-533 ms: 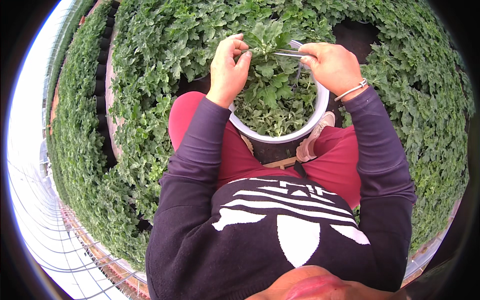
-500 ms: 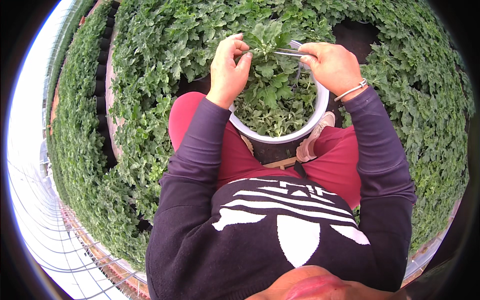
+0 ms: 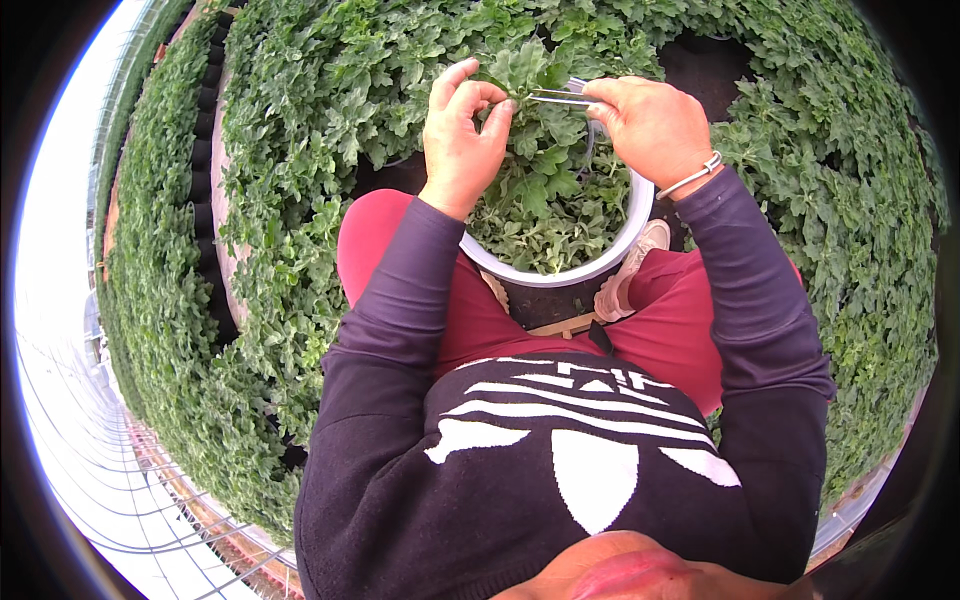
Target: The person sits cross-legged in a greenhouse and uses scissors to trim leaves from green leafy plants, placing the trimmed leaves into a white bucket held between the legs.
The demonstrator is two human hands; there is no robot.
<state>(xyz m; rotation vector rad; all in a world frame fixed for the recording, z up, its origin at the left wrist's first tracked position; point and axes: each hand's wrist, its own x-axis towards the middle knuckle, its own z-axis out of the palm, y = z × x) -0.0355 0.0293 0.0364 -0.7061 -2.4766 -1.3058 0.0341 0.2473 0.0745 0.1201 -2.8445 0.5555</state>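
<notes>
A leafy green plant (image 3: 535,185) rises over the far part of a white bucket (image 3: 560,278), and its upper leaves stand between my hands. My left hand (image 3: 462,145) is closed in a pinch at the left side of the shoot, thumb and forefinger meeting on a leaf edge. Metal tweezers (image 3: 562,97) lie in the grip of my right hand (image 3: 660,125), their tips pointing left into the top of the shoot. Leaves hide what, if anything, is between the tips. Loose green cuttings (image 3: 550,240) fill the bucket.
Dense rows of the same leafy plants (image 3: 300,90) surround me. Dark ground (image 3: 705,75) shows at the upper right. The bucket stands between my legs, beside a shoe (image 3: 640,265). A line of black pots (image 3: 205,160) runs along the left.
My left hand has moved slightly right and its fingertips have closed onto the shoot. My right hand and the tweezers have shifted a little left and up, further into the leaves.
</notes>
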